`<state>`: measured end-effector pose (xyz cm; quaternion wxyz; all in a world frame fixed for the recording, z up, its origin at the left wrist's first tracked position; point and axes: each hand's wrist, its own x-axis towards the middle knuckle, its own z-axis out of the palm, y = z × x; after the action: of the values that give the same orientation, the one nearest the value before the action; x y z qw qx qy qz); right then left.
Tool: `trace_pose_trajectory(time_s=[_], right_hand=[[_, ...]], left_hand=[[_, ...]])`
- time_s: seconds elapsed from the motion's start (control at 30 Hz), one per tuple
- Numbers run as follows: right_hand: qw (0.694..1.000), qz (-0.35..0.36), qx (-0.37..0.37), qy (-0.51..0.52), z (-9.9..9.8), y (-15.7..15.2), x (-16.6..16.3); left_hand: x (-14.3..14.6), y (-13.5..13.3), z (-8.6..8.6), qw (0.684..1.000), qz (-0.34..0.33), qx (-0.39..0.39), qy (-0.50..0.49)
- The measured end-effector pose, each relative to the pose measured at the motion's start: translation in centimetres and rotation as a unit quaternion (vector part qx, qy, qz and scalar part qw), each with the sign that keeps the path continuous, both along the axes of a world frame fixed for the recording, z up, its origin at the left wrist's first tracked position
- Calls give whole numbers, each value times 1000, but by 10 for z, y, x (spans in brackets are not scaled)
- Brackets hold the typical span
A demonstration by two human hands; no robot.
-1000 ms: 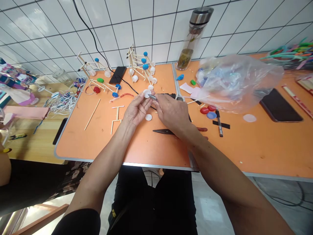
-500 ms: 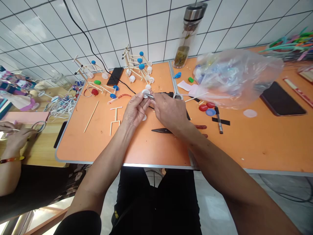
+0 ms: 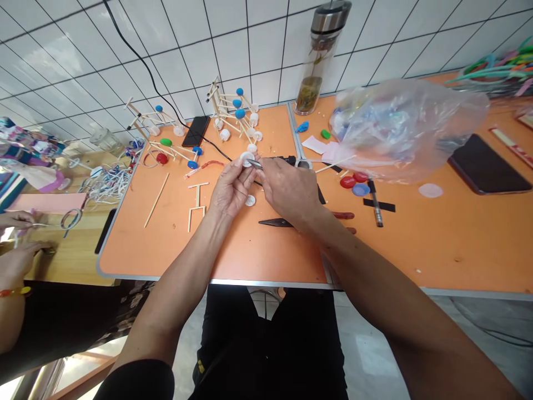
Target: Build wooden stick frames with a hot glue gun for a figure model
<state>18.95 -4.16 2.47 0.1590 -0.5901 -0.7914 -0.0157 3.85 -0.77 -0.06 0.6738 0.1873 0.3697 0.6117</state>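
Note:
My left hand (image 3: 231,189) pinches a white bottle cap (image 3: 246,158) at its fingertips, above the orange table (image 3: 175,244). My right hand (image 3: 289,191) is closed round a small metal blade (image 3: 254,164) whose tip touches that cap. Another white cap (image 3: 250,200) lies on the table just under my hands. Red-handled scissors (image 3: 291,222) rest beside my right wrist.
Stick-and-cap models (image 3: 235,116) stand at the back with a phone (image 3: 197,130) on a black cable. A clear bag of caps (image 3: 400,130), a glass bottle (image 3: 318,61), loose red and blue caps (image 3: 353,183), a pen (image 3: 376,203) and a second phone (image 3: 487,166) lie right. Another person's hands (image 3: 19,239) work at the left table.
My hands have stayed together on the cap and blade. The view shifted slightly, and the other person's hands came into sight at the left.

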Motion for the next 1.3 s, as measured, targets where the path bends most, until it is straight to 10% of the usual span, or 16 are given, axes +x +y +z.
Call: trace_pose_trajectory(time_s=[1.3], right_hand=[[1000, -9, -2, -2, 1, -2, 0]], left_hand=[[4, -1, -1, 1000, 9, -9, 9]])
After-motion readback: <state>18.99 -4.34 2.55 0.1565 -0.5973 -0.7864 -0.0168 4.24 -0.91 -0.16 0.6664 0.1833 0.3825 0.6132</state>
